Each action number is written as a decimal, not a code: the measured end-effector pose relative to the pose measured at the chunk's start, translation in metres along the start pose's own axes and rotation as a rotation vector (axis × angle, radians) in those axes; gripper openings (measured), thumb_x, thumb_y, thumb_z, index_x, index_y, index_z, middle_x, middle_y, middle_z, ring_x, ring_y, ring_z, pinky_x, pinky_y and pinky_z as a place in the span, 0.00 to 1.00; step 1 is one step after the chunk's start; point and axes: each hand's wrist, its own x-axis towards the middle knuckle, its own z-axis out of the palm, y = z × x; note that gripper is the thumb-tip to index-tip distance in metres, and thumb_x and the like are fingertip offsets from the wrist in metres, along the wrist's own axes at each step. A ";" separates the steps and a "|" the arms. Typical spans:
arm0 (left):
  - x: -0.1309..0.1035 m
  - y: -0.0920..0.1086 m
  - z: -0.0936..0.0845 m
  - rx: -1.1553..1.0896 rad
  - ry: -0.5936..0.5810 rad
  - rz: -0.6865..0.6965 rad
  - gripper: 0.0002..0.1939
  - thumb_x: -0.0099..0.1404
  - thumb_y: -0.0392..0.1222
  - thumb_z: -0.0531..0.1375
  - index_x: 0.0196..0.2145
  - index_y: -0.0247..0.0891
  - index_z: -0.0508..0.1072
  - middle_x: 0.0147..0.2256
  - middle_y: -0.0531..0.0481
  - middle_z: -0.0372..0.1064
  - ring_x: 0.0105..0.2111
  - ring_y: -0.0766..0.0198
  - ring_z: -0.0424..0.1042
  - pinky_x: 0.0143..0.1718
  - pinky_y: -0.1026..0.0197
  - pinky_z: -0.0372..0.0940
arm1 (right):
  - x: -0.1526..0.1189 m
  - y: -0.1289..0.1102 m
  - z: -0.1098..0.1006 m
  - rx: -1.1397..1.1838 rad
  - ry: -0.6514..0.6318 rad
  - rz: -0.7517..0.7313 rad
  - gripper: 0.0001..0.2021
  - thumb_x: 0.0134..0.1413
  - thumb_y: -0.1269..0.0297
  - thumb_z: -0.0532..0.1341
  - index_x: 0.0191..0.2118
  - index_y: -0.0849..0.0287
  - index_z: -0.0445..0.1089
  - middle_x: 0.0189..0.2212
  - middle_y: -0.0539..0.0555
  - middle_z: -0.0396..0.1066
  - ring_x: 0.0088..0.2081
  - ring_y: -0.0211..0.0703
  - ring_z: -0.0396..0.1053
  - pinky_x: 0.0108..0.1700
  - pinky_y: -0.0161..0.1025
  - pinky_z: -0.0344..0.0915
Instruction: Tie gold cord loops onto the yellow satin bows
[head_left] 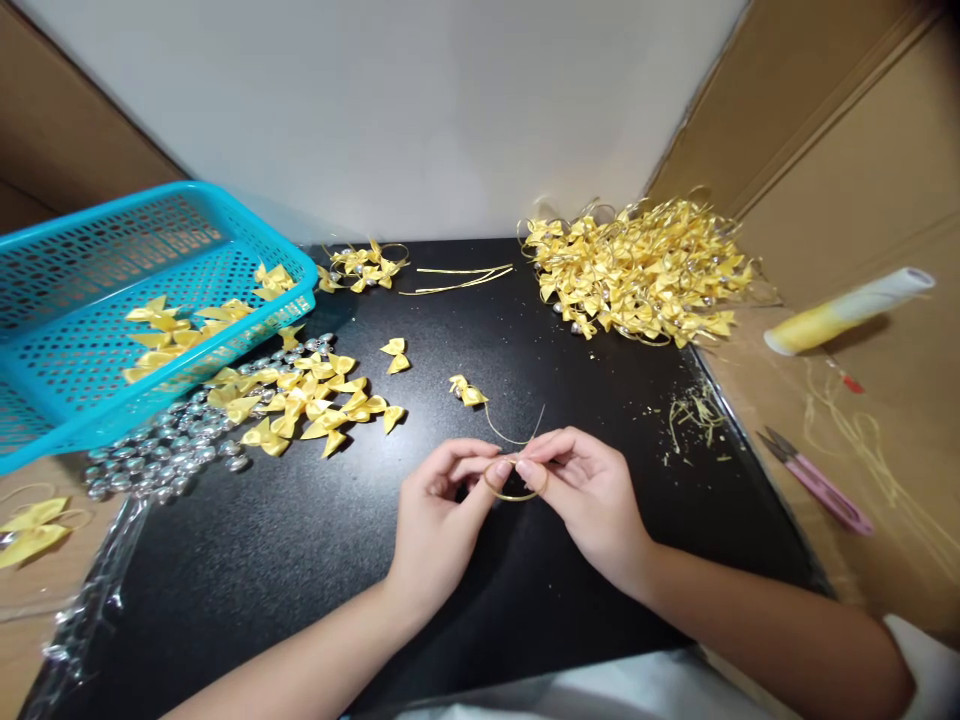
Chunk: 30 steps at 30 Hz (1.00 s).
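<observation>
Near the front of the black table, my left hand (439, 525) and my right hand (589, 500) meet fingertip to fingertip. Both pinch a thin gold cord (517, 497), which curves in a small loop below my fingers. A free end of cord (504, 438) runs up and away from the pinch toward a yellow ribbon bow (469, 392) with a small bead on it; I cannot tell whether they are joined. Farther left lies another single bow (396, 355). The exact crossing of the cord is hidden behind my fingertips.
At left a blue basket (289, 285) holds several bows, with loose bows (322, 400) and silver beads (172, 440) beside it. Cut cords (457, 278) lie at the back. Right are a heap of finished bows (637, 270), thread scraps (697, 415), pink snips (825, 490) and a roll (847, 310).
</observation>
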 end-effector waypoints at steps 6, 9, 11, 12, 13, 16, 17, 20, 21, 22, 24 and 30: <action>0.001 0.000 0.000 -0.043 -0.025 -0.031 0.13 0.55 0.44 0.70 0.37 0.36 0.77 0.31 0.47 0.81 0.33 0.59 0.79 0.35 0.63 0.70 | 0.001 -0.002 0.000 0.036 -0.017 0.043 0.06 0.44 0.64 0.72 0.27 0.55 0.75 0.28 0.52 0.79 0.33 0.42 0.78 0.38 0.39 0.75; 0.001 -0.001 0.000 -0.061 -0.033 -0.039 0.14 0.55 0.44 0.70 0.38 0.36 0.77 0.33 0.45 0.81 0.34 0.58 0.80 0.36 0.62 0.71 | 0.002 -0.001 0.000 0.054 -0.025 0.068 0.07 0.42 0.63 0.73 0.27 0.55 0.76 0.29 0.52 0.80 0.34 0.44 0.78 0.40 0.42 0.76; 0.000 -0.002 0.000 -0.072 -0.038 -0.043 0.13 0.55 0.44 0.70 0.38 0.36 0.78 0.34 0.45 0.81 0.35 0.58 0.80 0.38 0.62 0.71 | 0.002 -0.001 0.000 0.065 -0.026 0.075 0.07 0.41 0.63 0.74 0.26 0.55 0.76 0.29 0.52 0.80 0.35 0.44 0.79 0.41 0.42 0.76; 0.000 -0.002 -0.001 -0.074 -0.039 -0.044 0.13 0.56 0.44 0.70 0.38 0.37 0.78 0.34 0.45 0.81 0.35 0.58 0.80 0.38 0.62 0.71 | 0.002 -0.001 0.000 0.067 -0.030 0.075 0.07 0.41 0.63 0.74 0.26 0.55 0.76 0.29 0.52 0.80 0.35 0.44 0.79 0.42 0.42 0.76; 0.000 -0.003 -0.001 -0.072 -0.040 -0.045 0.13 0.56 0.43 0.69 0.38 0.37 0.78 0.34 0.45 0.81 0.35 0.59 0.79 0.38 0.62 0.71 | 0.002 -0.001 0.000 0.067 -0.032 0.072 0.07 0.41 0.63 0.74 0.26 0.56 0.76 0.29 0.53 0.80 0.35 0.44 0.79 0.42 0.42 0.76; 0.001 -0.003 -0.002 -0.022 -0.032 -0.026 0.11 0.56 0.43 0.69 0.37 0.37 0.80 0.34 0.46 0.81 0.33 0.61 0.78 0.36 0.64 0.70 | 0.002 -0.001 0.000 0.043 -0.033 0.057 0.07 0.41 0.64 0.74 0.26 0.56 0.76 0.28 0.52 0.80 0.34 0.44 0.78 0.41 0.42 0.76; 0.001 -0.003 -0.002 0.009 -0.027 -0.017 0.10 0.56 0.43 0.69 0.35 0.37 0.81 0.33 0.46 0.81 0.32 0.61 0.78 0.35 0.64 0.70 | 0.002 -0.002 0.000 0.030 -0.031 0.052 0.07 0.41 0.64 0.74 0.26 0.56 0.76 0.28 0.52 0.79 0.34 0.43 0.78 0.40 0.41 0.76; 0.001 -0.001 -0.003 0.091 -0.022 -0.001 0.08 0.56 0.43 0.69 0.33 0.38 0.82 0.33 0.46 0.81 0.31 0.61 0.76 0.34 0.64 0.69 | 0.002 -0.002 0.000 -0.009 -0.025 0.042 0.08 0.40 0.63 0.74 0.26 0.56 0.76 0.27 0.52 0.79 0.32 0.43 0.77 0.38 0.40 0.76; 0.002 0.000 -0.003 0.103 -0.027 -0.003 0.08 0.56 0.43 0.68 0.34 0.39 0.82 0.33 0.46 0.81 0.31 0.61 0.76 0.34 0.64 0.69 | 0.002 -0.002 0.000 -0.020 -0.023 0.041 0.08 0.40 0.63 0.74 0.26 0.56 0.76 0.27 0.52 0.78 0.32 0.43 0.77 0.38 0.40 0.76; 0.002 0.000 -0.003 0.108 -0.032 -0.004 0.08 0.56 0.43 0.68 0.34 0.39 0.82 0.34 0.46 0.81 0.32 0.61 0.76 0.34 0.63 0.69 | 0.002 -0.002 0.000 -0.028 -0.021 0.039 0.08 0.40 0.62 0.74 0.26 0.56 0.76 0.27 0.52 0.78 0.31 0.43 0.77 0.37 0.40 0.76; 0.002 0.002 -0.003 0.111 -0.042 0.001 0.09 0.56 0.44 0.68 0.34 0.39 0.83 0.34 0.46 0.80 0.31 0.60 0.75 0.34 0.63 0.69 | 0.003 -0.002 -0.001 -0.036 -0.018 0.037 0.09 0.40 0.61 0.74 0.25 0.56 0.75 0.26 0.52 0.78 0.31 0.43 0.76 0.37 0.41 0.75; 0.003 0.002 -0.002 0.132 -0.054 0.006 0.09 0.56 0.46 0.68 0.30 0.37 0.81 0.27 0.48 0.77 0.27 0.63 0.71 0.30 0.64 0.65 | 0.003 0.000 -0.003 -0.071 -0.040 0.025 0.08 0.42 0.63 0.73 0.27 0.56 0.75 0.27 0.52 0.78 0.31 0.42 0.76 0.37 0.40 0.75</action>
